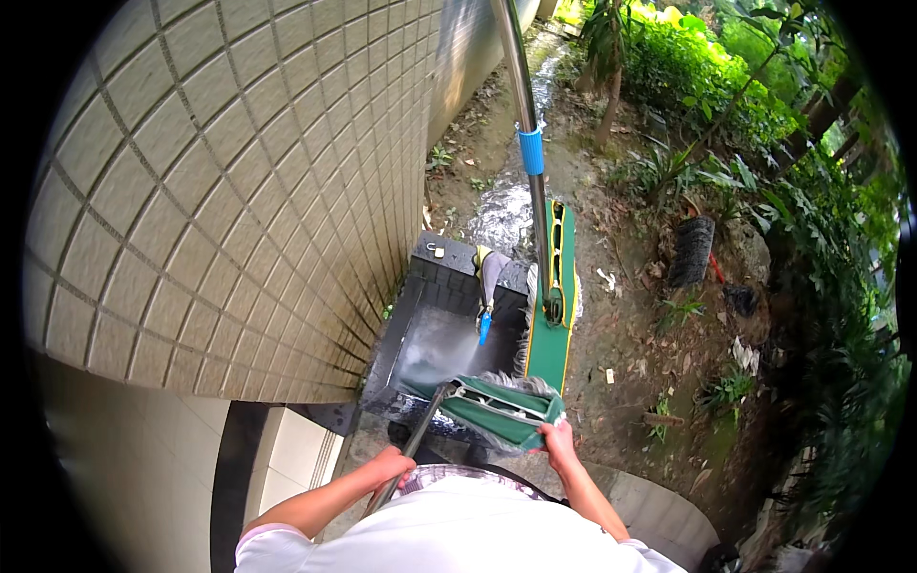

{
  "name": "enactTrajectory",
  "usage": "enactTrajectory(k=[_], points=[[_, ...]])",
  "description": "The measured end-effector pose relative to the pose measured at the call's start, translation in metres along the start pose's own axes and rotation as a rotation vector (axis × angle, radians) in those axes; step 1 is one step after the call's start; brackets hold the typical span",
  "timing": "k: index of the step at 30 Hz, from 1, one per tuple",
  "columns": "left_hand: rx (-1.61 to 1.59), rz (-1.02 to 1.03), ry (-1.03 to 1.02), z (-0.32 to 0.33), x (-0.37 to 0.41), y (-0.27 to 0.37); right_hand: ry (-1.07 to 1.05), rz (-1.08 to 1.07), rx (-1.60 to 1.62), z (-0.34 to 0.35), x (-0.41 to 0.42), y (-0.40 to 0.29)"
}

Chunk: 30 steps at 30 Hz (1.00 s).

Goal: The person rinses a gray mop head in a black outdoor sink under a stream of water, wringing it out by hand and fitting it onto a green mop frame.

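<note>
A flat mop head with green backing and grey fringe (501,412) is tilted across the near edge of a dark tiled basin (390,322). My left hand (390,469) is closed around its metal pole (423,426). The far right corner of the mop head is gripped by my right hand (557,438). From a blue nozzle (486,328), water sprays into the basin; a grey and yellow cloth or glove (491,271) hangs just above it on the basin's rim. A second green flat mop (548,351) lies along the basin's right side, its steel pole (537,200) rising away with a blue collar (530,150).
A tiled wall (286,179) stands close on the left. A padlock (438,252) lies on the basin's back ledge. Wet soil runs beyond the basin. At right are a black brush head (691,251), a rock (745,258), litter and dense plants (716,79).
</note>
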<state>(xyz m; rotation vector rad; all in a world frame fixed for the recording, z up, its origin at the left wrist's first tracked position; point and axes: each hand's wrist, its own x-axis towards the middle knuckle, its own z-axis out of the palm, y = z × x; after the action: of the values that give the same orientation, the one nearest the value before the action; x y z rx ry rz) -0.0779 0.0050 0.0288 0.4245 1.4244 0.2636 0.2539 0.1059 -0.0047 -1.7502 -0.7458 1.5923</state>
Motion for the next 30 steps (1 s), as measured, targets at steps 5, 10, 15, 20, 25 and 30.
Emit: enactTrajectory(k=[5, 10, 15, 20, 25, 30], points=[[-0.090, 0.015, -0.074, 0.018, -0.028, 0.003, -0.086, -0.123, -0.203, -0.003, -0.020, -0.088], [-0.094, 0.125, -0.293, 0.019, -0.009, -0.035, -0.305, -0.614, -0.845, 0.099, -0.045, -0.125], [-0.255, 0.029, -0.185, 0.029, 0.025, -0.023, -0.455, -0.805, -1.004, 0.180, -0.038, -0.044], [-0.698, 0.420, 0.050, 0.019, 0.095, -0.009, -0.420, -0.526, -1.161, 0.192, -0.002, 0.030], [-0.421, 0.520, 0.381, 0.008, 0.118, -0.004, -0.605, -0.297, -0.329, 0.162, 0.010, 0.035], [-0.135, 0.683, 0.374, 0.020, 0.126, 0.042, -0.103, 0.332, -0.093, 0.121, 0.037, 0.112]])
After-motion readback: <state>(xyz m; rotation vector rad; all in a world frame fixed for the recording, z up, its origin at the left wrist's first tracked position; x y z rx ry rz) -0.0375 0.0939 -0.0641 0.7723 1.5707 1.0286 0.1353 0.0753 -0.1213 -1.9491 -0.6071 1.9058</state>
